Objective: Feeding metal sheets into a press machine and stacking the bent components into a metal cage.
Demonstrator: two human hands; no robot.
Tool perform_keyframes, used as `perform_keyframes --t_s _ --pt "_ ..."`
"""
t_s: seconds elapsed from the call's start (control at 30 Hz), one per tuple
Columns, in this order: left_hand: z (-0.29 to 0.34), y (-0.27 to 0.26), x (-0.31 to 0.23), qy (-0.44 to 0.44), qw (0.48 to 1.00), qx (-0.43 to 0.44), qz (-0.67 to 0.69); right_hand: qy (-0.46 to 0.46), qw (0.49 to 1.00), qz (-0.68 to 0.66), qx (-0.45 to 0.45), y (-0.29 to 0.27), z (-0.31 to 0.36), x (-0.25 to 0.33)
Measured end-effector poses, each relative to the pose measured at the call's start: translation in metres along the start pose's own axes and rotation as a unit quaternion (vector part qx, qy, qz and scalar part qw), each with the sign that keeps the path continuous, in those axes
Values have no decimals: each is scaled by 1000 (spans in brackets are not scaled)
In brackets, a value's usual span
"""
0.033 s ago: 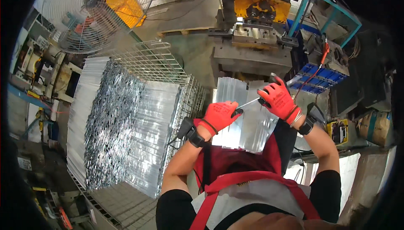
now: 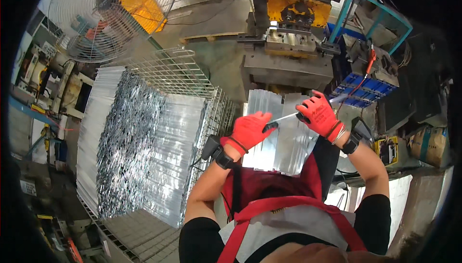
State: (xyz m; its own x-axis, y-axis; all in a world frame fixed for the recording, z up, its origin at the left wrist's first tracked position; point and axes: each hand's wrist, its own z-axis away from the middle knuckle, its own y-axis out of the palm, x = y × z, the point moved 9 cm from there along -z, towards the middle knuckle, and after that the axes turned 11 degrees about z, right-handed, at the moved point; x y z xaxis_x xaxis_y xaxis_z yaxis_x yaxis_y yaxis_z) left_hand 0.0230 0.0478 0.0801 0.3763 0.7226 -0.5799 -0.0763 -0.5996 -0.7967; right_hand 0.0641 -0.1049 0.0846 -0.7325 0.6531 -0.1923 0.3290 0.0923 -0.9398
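Thin metal strip slanted above strip stack, long axis angled away past stack's right edge; left hand pinched left end, right hand, fingers closed, gripped farther along.

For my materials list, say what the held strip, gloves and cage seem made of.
Strip: probably metal, smooth and shiny, by its bright glint. Gloves: likely red fabric, matte, by their dull, close-fitting surface; the black parts may be rubber-coated. Cage: seemingly bare metal wire, by its thin, greyish crossed bars.
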Motion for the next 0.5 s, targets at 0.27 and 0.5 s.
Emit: perform_keyframes --t_s 0.27,0.5 --pt "-10 56 83 -121 870 -133 460 360 823 -423 -123 62 7 -100" --pt "-40 134 1 -251 490 109 827 409 684 -573 -194 119 -37 -125"
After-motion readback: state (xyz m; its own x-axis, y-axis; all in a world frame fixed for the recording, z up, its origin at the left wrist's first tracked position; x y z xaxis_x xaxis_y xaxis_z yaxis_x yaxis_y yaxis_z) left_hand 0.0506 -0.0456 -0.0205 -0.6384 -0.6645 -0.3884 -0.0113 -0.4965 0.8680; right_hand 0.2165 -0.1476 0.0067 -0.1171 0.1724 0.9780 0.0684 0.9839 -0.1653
